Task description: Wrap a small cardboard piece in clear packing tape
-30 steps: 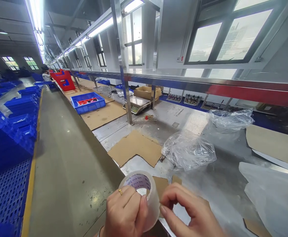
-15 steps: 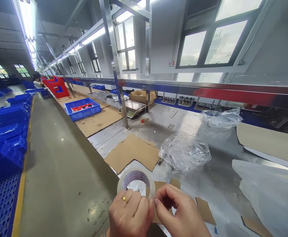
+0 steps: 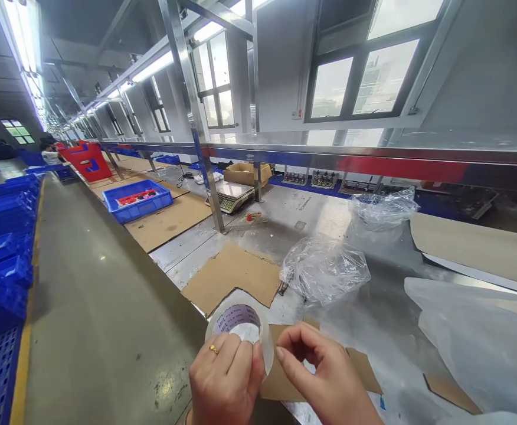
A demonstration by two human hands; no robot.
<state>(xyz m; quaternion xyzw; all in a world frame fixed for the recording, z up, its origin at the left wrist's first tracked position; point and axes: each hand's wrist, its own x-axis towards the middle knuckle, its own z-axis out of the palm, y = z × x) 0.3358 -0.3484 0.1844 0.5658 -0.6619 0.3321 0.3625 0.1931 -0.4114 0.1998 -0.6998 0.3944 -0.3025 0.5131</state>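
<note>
A roll of clear packing tape (image 3: 265,332) with printed lettering inside its core is held upright at the lower middle of the head view. My left hand (image 3: 223,378), a gold ring on one finger, is closed around the near side of the roll. Just right of the roll, my right hand (image 3: 327,375) is closed in a pinch, thumb and forefinger curled together. Whether clear tape lies between those fingertips cannot be made out. Below both hands is a piece of brown cardboard (image 3: 280,378), partly covered by them.
A larger cardboard sheet (image 3: 234,271) lies beyond the roll, beside crumpled clear plastic (image 3: 327,268). Translucent sheeting (image 3: 471,330) spreads at right. Farther off are a blue tray (image 3: 138,200) with red parts and a scale (image 3: 229,196). A metal post (image 3: 196,124) supports the shelf.
The view has turned slightly, so the scene sits farther left. A small gap now shows between the tape roll and my right fingertips; my left hand keeps its hold.
</note>
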